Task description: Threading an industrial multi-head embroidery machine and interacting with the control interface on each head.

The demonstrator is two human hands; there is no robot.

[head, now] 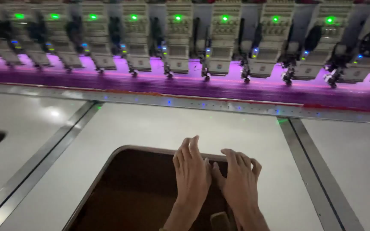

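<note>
**Both hands flat at the cutout rim**

Nearest you, your left hand [192, 171] and right hand [239, 179] lie side by side, fingers extended, holding nothing, fingertips on the far rim of the dark cutout [138, 192] in the white table [159, 126]. Beyond, purple fabric [193, 85] sits stretched under the embroidery heads [178, 38]; stitching progress isn't visible

No packages, labels, signs or screens visible.
</note>
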